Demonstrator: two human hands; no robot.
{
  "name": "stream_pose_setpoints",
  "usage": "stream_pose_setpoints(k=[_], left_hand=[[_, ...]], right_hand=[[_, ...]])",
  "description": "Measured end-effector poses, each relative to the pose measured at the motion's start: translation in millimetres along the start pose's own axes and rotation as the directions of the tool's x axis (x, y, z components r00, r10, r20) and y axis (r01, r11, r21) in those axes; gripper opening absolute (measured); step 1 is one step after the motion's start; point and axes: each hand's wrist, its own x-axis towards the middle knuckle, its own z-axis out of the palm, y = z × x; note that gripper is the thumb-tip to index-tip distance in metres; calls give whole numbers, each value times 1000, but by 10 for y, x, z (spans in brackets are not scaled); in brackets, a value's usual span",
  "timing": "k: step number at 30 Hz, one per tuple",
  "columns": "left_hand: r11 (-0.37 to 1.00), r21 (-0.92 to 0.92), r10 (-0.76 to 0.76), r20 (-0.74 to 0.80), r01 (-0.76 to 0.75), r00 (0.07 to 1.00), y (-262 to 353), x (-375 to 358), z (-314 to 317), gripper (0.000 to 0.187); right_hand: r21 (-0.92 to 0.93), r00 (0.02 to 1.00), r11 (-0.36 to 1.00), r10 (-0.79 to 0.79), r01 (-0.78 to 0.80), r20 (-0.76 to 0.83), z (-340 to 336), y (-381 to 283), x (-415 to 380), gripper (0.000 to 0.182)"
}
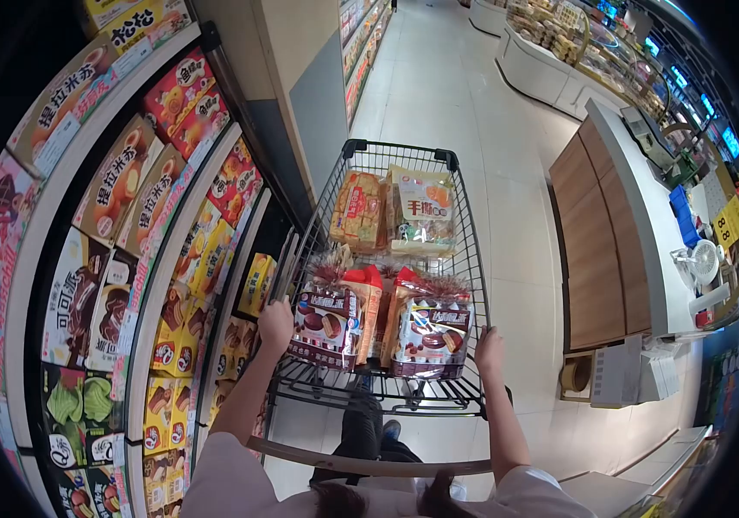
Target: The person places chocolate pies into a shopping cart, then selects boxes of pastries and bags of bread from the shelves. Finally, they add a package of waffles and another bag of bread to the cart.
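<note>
A black wire shopping cart (466,216) stands in front of me. My left hand (276,326) is closed on its left side rim, and on the opposite rim my right hand (489,352) is closed too. Two dark bags of chocolate pies, one on the left (326,324) and one on the right (432,332), lie in the near half of the basket. Red-edged packages (371,289) lean behind them. Farther forward are a yellow-orange snack pack (357,211) and a clear bag of bread-like snacks (421,211). The cart's handlebar (369,462) crosses in front of my body.
Shelves of boxed snacks (110,177) run close along the left, beside a pillar (283,52). To the right is a wood-fronted counter (603,233) with a small white fan (699,262) on it. A tiled aisle (426,78) leads ahead toward a curved display (551,52).
</note>
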Motion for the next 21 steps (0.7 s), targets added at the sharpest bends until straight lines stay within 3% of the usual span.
stream_pose_setpoints(k=[2, 5, 9, 16, 21], left_hand=[[1000, -4, 1, 20, -1, 1000, 129, 257, -35, 41], [1000, -9, 12, -69, -13, 998, 252, 614, 75, 51], [1000, 12, -28, 78, 27, 997, 492, 1145, 0, 45], [999, 10, -54, 101, 53, 993, 956, 2023, -78, 41], [997, 60, -58, 104, 52, 993, 1346, 2489, 14, 40]], right_hand=[[6, 999, 1000, 29, -30, 22, 21, -86, 234, 29], [9, 999, 999, 39, -39, 32, -98, -306, 516, 28], [-17, 995, 997, 75, -74, 60, -38, -497, 970, 28], [-81, 995, 994, 84, -79, 53, -100, -944, 1789, 29], [-146, 994, 985, 99, -93, 37, -85, -907, 2435, 30]])
